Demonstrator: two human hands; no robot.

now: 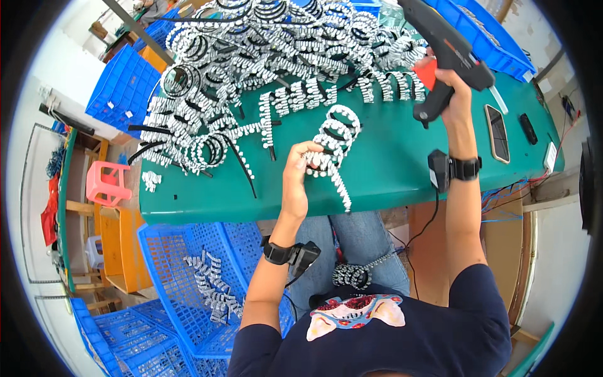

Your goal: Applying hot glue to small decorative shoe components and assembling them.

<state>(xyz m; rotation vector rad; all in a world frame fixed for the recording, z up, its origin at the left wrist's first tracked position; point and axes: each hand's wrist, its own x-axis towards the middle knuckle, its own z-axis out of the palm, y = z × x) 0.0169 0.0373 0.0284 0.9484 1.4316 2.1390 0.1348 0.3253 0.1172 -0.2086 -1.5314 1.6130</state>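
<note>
My left hand (294,182) pinches a coiled strip (343,133) at the table's front edge. The strip is black with white bead-like pieces along it, and its tail hangs down toward my lap. In my right hand (460,100), raised over the right side of the table, is a black glue gun (447,41) with a red trigger. My fingers wrap round its handle, and it is well apart from the strip. A large heap of similar coiled strips (270,53) covers the back and left of the green table (389,163).
A phone (497,133) and a small black object (528,129) lie at the right. Blue crates (122,88) stand around the table. One blue basket (182,270) beside my legs holds several strips. Another coil (352,275) rests on my lap. Cables run by my right arm.
</note>
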